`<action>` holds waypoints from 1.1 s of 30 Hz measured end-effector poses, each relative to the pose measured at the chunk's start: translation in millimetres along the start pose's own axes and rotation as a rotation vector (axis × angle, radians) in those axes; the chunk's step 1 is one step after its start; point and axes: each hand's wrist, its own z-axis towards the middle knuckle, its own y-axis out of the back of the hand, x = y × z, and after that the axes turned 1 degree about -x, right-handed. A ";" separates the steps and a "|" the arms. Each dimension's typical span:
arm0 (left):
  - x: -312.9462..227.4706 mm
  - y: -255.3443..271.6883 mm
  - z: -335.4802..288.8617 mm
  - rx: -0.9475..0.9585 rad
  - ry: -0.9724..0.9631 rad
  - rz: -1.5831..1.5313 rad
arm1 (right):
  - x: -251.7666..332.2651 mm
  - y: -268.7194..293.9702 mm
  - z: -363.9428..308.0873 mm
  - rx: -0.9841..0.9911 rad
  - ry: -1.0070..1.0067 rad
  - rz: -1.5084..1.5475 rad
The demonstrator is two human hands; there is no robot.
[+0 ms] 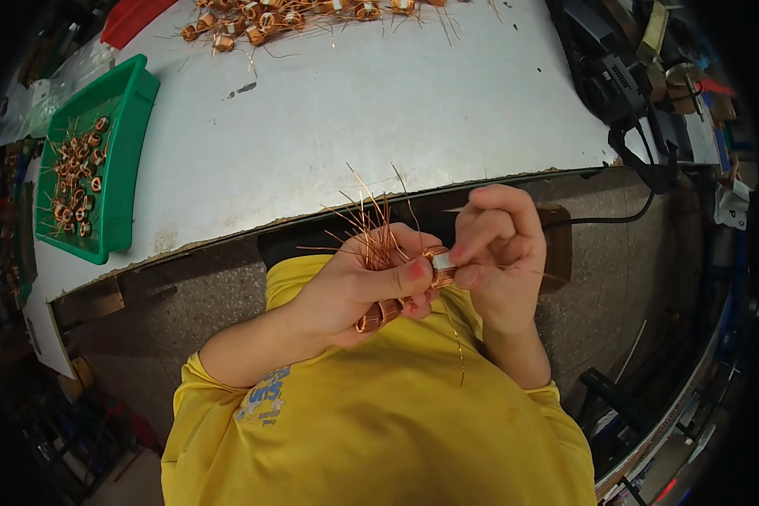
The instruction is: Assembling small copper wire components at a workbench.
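Observation:
My left hand (346,291) is closed around several copper wire coils (378,315), whose long loose leads (371,240) fan out above the fingers. Between its thumb and fingers it holds up one ring-shaped copper coil (438,274) with a white patch on its side. The thumb and index finger of my right hand (508,266) are pinched together at that coil's right edge. A thin wire passes out beyond them to the right. Another lead hangs from the coil in front of the yellow shirt. Both hands are just off the table's near edge, over my lap.
A green tray (135,160) at the left of the white table (312,110) holds several small copper coils (80,173). More coils (266,18) are heaped at the far edge beside a red object (133,21). Black equipment with a cable (620,84) stands at the right.

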 end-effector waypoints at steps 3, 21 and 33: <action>3.2 4.4 -0.1 -0.057 -0.028 0.085 | 8.2 -9.1 5.4 -0.085 -0.209 -0.088; 11.6 6.4 6.7 -0.116 0.007 0.232 | 0.8 -1.2 -8.1 -0.098 -0.058 -0.015; 22.9 -7.9 8.0 -0.122 -0.288 0.606 | 30.8 -4.6 1.9 0.032 -0.372 -0.503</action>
